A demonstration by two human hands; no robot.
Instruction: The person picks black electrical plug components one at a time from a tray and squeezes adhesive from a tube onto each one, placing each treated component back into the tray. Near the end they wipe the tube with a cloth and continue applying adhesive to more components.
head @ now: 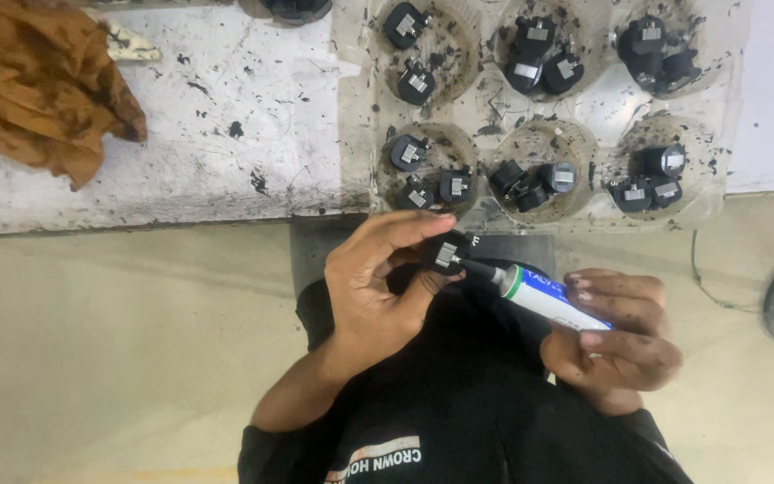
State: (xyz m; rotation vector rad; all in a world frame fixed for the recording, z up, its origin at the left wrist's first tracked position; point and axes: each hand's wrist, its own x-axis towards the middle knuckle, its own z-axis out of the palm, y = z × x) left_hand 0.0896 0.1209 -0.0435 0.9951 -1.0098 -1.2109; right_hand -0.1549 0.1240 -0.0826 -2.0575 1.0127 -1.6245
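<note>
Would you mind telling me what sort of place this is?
Probably a small assembly workshop: a smudged clear tray of small black parts, a stained rag, and a tube at a part.

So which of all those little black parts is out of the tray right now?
The black part pinched in the left hand, with the tube nozzle against it. All others sit in the clear tray cups.

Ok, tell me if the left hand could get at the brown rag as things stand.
Probably not right away: the left hand is pinching a small black part, though nothing blocks the way to the brown rag.
</note>
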